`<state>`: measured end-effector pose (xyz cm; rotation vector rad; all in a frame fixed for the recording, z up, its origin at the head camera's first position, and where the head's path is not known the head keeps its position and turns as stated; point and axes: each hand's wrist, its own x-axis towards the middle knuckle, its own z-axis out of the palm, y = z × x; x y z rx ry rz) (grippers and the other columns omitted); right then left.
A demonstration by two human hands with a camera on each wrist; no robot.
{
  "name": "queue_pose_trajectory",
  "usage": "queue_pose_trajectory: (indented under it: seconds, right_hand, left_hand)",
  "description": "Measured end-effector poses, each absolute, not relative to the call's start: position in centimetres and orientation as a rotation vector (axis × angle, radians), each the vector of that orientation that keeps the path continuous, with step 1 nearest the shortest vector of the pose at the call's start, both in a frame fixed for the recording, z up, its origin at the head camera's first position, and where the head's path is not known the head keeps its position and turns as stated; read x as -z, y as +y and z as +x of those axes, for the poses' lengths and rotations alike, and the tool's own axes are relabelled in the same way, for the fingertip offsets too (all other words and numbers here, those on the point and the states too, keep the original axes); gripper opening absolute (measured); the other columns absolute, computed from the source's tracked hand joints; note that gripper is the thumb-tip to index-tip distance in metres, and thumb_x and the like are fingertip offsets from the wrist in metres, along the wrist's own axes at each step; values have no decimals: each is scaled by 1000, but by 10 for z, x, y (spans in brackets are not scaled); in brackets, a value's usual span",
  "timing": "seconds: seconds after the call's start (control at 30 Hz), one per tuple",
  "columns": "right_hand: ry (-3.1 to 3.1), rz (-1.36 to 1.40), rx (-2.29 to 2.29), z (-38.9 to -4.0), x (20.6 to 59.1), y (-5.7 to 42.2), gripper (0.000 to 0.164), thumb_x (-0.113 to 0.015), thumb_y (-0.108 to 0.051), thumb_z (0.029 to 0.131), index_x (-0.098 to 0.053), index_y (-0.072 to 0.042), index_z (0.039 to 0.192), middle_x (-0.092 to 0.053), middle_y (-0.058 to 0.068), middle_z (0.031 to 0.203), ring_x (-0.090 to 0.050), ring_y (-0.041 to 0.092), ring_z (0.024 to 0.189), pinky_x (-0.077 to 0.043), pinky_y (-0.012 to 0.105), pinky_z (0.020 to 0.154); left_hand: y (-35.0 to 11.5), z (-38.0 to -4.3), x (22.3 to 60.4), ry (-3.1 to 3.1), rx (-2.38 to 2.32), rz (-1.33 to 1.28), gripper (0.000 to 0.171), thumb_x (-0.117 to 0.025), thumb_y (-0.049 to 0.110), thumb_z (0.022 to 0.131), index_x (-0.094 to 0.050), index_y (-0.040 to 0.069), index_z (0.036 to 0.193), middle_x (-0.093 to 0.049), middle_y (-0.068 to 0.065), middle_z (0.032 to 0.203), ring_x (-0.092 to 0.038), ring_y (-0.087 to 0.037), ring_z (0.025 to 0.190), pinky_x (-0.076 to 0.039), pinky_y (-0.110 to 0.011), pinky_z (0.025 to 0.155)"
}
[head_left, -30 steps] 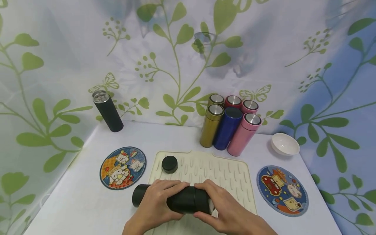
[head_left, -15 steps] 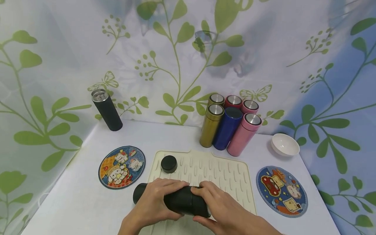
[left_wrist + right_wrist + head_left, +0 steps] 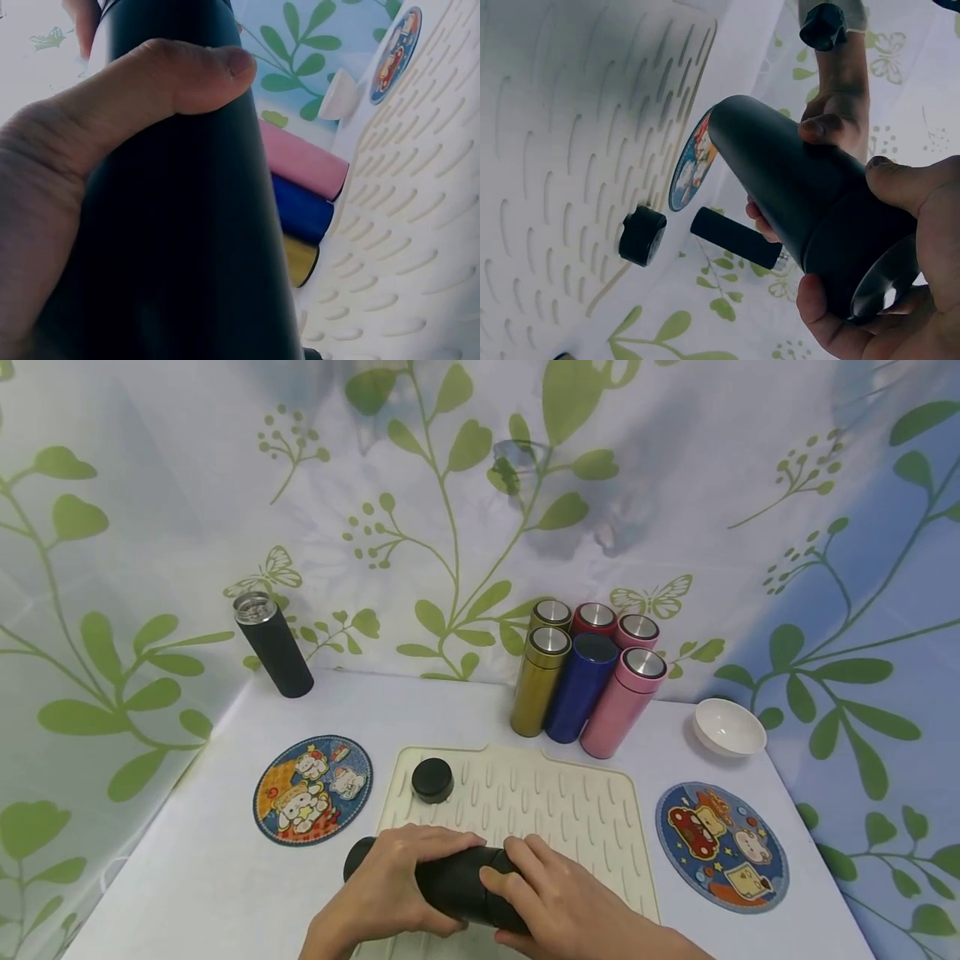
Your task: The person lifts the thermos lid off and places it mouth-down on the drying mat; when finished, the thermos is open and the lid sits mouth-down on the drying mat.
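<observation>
A black thermos flask (image 3: pixel 453 887) lies sideways in both hands above the cream ribbed mat (image 3: pixel 600 827). My left hand (image 3: pixel 386 881) grips its body, with the thumb (image 3: pixel 187 75) across it in the left wrist view. At the other end my right hand (image 3: pixel 558 897) holds the end section, set off by a seam. The right wrist view shows a silvery face (image 3: pixel 889 281) on that end, partly hidden by fingers. A loose black lid (image 3: pixel 432 780) sits on the mat's far left part, just beyond the flask.
Another black flask (image 3: pixel 273 645) stands lidless at the back left, its steel mouth visible. Several coloured flasks (image 3: pixel 585 689) cluster behind the mat. Round cartoon coasters flank it, one left (image 3: pixel 312 789) and one right (image 3: pixel 722 847). A white bowl (image 3: pixel 729 727) stands at the back right.
My right hand has turned over the flask's end section, its fingers now curled further across the top. The flask has sunk slightly, its right end lower. My left hand keeps its grip.
</observation>
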<state>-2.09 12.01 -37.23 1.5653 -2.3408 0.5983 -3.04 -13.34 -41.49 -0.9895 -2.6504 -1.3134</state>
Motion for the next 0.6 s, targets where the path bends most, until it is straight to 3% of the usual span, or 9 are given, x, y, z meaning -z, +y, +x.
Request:
queue_pose_trajectory:
  seconds: [0.23,0.6]
  right_hand:
    - [-2345,1599,-552,-11,369,120,41,-66,-39,96,-53,-16,128,-53,5,110,-51,13,89,-49,17,77]
    - [-2224,1672,-373,-7,364,119,39,-60,-44,98,-55,-19,127,-56,11,118,-55,20,92,-54,24,74]
  left_hand:
    - [-134,-30,413,-2666,1469,-1049,80,-98,30,59,-64,38,131,-66,21,118,-63,-3,103,-53,-28,82]
    - [-136,-31,414,-2644,1692,-1101,73,-96,29,65,-66,33,131,-69,17,116,-65,-5,97,-54,-27,81]
